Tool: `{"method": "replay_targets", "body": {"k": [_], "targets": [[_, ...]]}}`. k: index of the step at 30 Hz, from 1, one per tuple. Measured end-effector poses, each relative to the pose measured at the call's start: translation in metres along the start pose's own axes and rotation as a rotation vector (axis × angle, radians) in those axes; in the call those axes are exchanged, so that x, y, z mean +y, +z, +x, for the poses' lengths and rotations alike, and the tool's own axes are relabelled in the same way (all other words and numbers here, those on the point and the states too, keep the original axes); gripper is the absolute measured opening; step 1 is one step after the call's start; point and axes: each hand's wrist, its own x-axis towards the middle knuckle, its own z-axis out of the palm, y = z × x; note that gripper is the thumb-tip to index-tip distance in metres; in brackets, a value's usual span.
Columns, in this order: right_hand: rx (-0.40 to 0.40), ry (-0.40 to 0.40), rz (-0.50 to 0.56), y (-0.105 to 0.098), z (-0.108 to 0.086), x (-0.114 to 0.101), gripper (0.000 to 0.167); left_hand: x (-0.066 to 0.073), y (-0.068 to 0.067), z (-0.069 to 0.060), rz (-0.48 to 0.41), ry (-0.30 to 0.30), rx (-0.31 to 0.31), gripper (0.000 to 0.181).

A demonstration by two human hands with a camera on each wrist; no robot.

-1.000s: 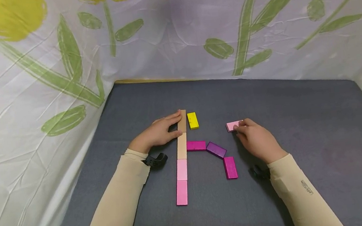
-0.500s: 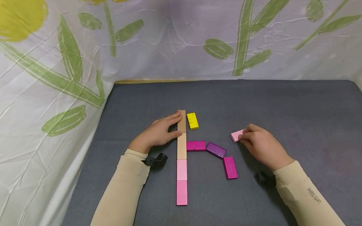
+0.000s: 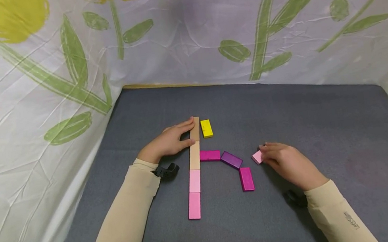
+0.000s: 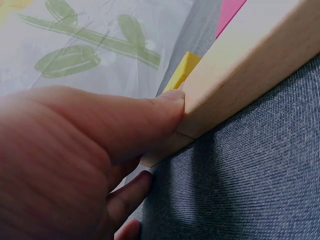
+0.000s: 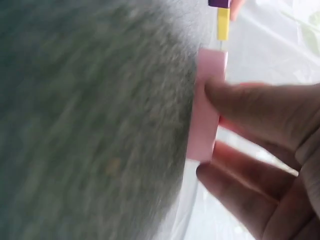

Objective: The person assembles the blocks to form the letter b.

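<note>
My right hand (image 3: 291,162) pinches a light pink block (image 5: 206,112) between thumb and fingers, at the table's surface right of the other blocks. My left hand (image 3: 167,140) rests against the upper end of a straight row, its thumb and fingers touching the tan wooden block (image 3: 195,129). Below that block the row continues with a paler wooden block (image 3: 194,155) and two pink blocks (image 3: 194,181). From the row's right side a magenta block (image 3: 210,155), a purple block (image 3: 231,160) and a second magenta block (image 3: 247,179) curve down.
A yellow block (image 3: 207,128) lies just right of the row's upper end. Everything sits on a dark grey cloth-covered table (image 3: 323,122). A white sheet with painted flowers (image 3: 197,24) hangs behind and to the left.
My right hand has moved toward me and slightly right with the light pink block, turning it. The left hand and the other blocks have stayed in place.
</note>
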Motion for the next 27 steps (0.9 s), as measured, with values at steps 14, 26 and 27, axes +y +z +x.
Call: {"method": "replay_targets", "body": {"k": [14,26,27], "targets": [[-0.063,-0.117,0.041,-0.012,-0.025,-0.003,0.035,0.002,-0.002,-0.002,-0.001,0.020,-0.005,0.070],[-0.059,-0.127,0.028,-0.016,-0.042,-0.023,0.029,0.001,-0.002,-0.001,-0.010,0.025,0.002,0.071],[-0.059,-0.131,0.026,-0.016,-0.044,-0.024,0.029,0.000,-0.002,-0.001,-0.011,0.027,0.003,0.071]]}}
